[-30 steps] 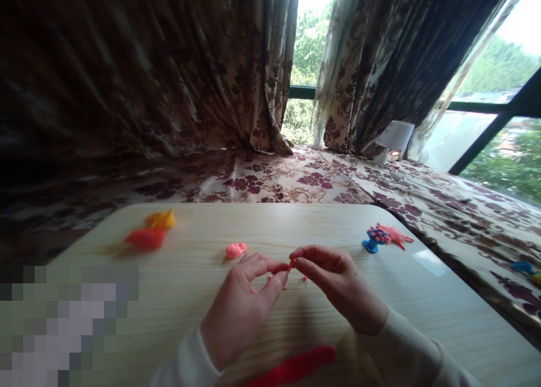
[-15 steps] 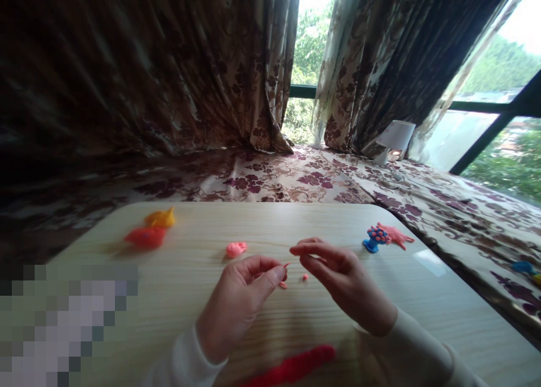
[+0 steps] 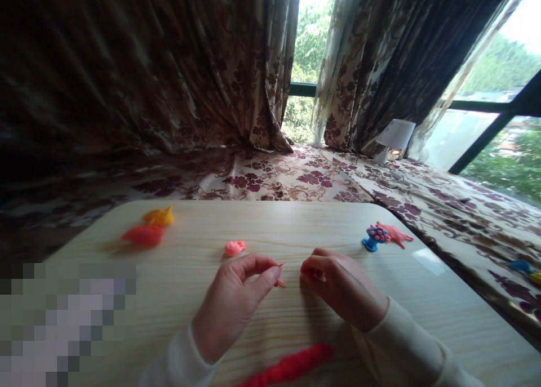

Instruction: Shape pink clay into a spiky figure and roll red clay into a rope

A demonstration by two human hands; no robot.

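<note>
My left hand (image 3: 236,305) is closed in a pinch on a small thin piece of pink modelling clay (image 3: 282,265), held a little above the table. Beneath its fingertips shows another pink bit of clay (image 3: 280,284); whether it joins the pinched piece I cannot tell. My right hand (image 3: 342,285) is lowered to the tabletop, its fingers closed on a small pink clay ball that they mostly cover. Just beyond my left hand sits a pink clay lump (image 3: 234,248). A long red clay roll (image 3: 291,367) lies nearest me.
On the pale wooden table (image 3: 203,218), yellow clay (image 3: 158,215) and red clay (image 3: 143,236) lie at the far left. A blue clay stand with pink dots (image 3: 374,238) and flat pink clay (image 3: 395,235) are at the right. A lamp (image 3: 395,136) stands behind.
My right hand has come down to the table, and its extended fingers have closed over the small pink ball. My left hand keeps its pinch, shifted slightly left.
</note>
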